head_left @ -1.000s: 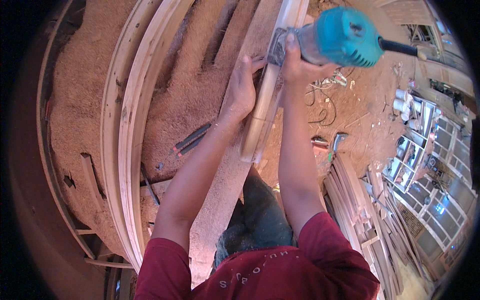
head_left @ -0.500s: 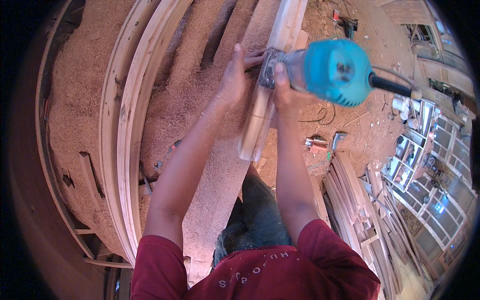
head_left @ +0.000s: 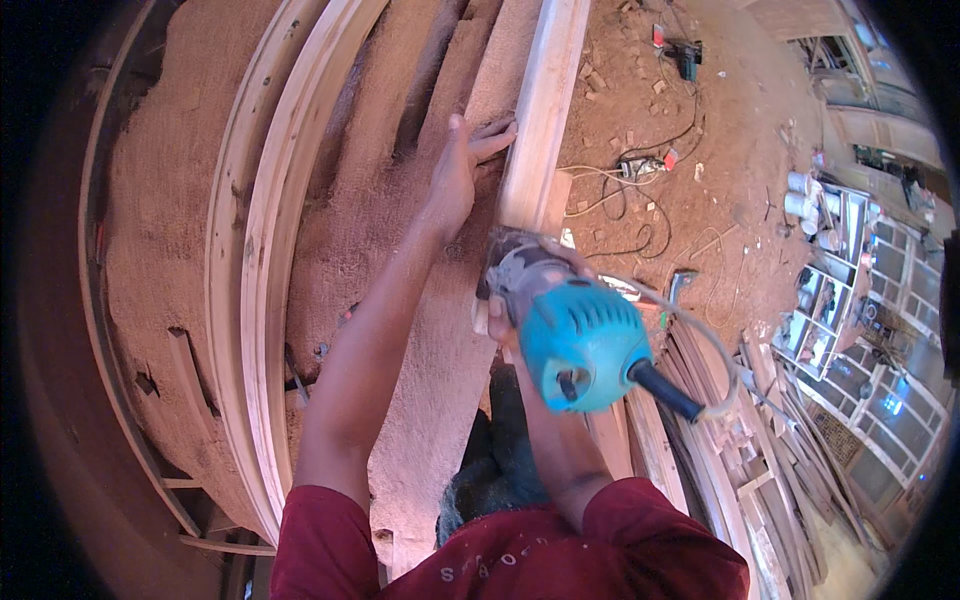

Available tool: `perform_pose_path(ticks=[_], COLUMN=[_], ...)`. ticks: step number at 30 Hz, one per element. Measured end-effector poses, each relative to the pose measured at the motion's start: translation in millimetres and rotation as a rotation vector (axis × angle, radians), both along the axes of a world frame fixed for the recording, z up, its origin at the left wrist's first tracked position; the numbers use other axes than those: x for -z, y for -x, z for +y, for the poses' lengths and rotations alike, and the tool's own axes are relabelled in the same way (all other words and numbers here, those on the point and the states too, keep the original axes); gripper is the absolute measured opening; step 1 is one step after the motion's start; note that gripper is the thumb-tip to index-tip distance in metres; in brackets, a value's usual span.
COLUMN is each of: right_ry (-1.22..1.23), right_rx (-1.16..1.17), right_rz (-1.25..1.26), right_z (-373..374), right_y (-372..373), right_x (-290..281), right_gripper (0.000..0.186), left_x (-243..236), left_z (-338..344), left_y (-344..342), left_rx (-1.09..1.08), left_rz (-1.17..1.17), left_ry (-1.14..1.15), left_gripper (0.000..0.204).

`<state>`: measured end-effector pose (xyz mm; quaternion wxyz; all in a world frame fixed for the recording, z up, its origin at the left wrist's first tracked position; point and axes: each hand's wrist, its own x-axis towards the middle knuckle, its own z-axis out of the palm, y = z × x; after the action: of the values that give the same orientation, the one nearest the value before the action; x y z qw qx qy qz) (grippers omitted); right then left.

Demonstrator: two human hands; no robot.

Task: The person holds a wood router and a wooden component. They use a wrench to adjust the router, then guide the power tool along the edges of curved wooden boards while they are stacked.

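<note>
A teal trim router [head_left: 585, 345] leans over the near end of a pale, planed length of wood [head_left: 545, 120], its base on the wood's face. My right hand [head_left: 500, 322] is wrapped round the router's neck, partly hidden behind the body. A black cord sleeve trails off the tool's rear to the right. Against the left edge of the wood, the fingertips of my left hand [head_left: 457, 188] rest with fingers stretched and thumb raised. Below the wood lies a broad plank [head_left: 430, 370] coated in sawdust.
Two long pale beams [head_left: 262, 240] run along my left, over sawdust. On the ground at right lie a dark power tool [head_left: 686, 58], a tangle of cords [head_left: 640, 205] and stacked timber strips [head_left: 715, 450]. White window-like frames [head_left: 900, 400] stand at far right.
The router has come down the wood toward me, its body swinging from pointing right to pointing lower right. My right hand moved with it; my left hand shifted slightly, staying by the wood's edge.
</note>
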<state>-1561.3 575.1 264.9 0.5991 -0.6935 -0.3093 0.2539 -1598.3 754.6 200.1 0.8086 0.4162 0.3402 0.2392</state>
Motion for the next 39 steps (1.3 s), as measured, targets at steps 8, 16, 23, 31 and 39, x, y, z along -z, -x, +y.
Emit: perform_pose_path(ticks=[8, 16, 23, 31, 39], right_ry=[-0.255, -0.499, -0.503, -0.400, -0.433], right_rx=[0.202, 0.315, 0.351, 0.301, 0.319], right_rz=[-0.173, -0.649, -0.335, -0.606, -0.576], right_z=[96.0, 166.1, 180.4, 203.7, 227.4], right_y=[-56.0, -90.9, -91.0, -129.0, -149.5], right_x=[65.6, 20.7, 13.9, 31.4, 31.7], right_gripper=[0.059, 0.058, 0.069, 0.085, 0.082], left_x=[7.3, -11.7, -13.0, -22.3, -22.0], left_z=[-12.6, -44.2, -49.1, -46.9, -47.4], left_y=[-2.4, -17.6, -17.6, -17.2, -19.0], left_rx=[-0.070, -0.193, -0.158, -0.103, -0.090], left_rz=[-0.021, 0.156, 0.388, 0.483, 0.534], left_ry=[0.104, -0.498, -0.728, -0.741, -0.836], left_gripper=[0.096, 0.055, 0.051, 0.050, 0.053])
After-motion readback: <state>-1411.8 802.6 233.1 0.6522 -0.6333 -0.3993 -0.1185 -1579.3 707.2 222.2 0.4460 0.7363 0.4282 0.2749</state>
